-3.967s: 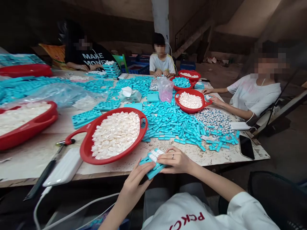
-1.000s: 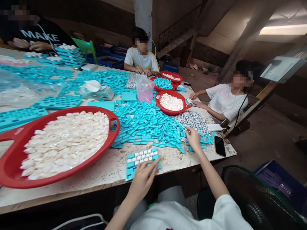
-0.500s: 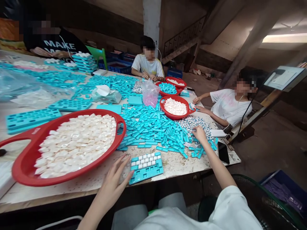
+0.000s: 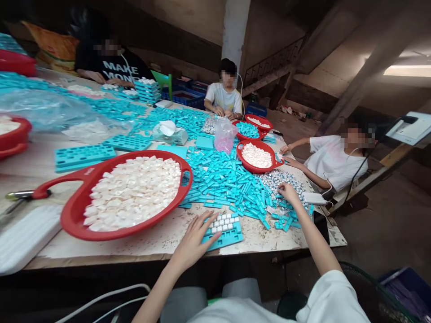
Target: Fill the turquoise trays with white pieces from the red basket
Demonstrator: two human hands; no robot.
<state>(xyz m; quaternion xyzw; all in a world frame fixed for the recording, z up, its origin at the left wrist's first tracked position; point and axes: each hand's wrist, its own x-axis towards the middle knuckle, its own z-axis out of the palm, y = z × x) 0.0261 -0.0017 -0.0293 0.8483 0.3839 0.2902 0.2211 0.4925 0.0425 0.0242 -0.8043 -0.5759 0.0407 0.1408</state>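
Turquoise tray (image 4: 229, 241), part-filled: lower centre. Left hand (image 4: 193, 240): spread at its left edge. Right hand (image 4: 288, 193): fingers bunched at small-piece pile (image 4: 271, 178), centre right; contents indiscernible. Apparent step: piece-picking; next move calls for fine pinch.

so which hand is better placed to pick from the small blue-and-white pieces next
Likely the right hand: its fingertips are at the heap of small blue-and-white pieces. The left hand is farther off, fingers spread at the left side of the keyboard-like turquoise block.
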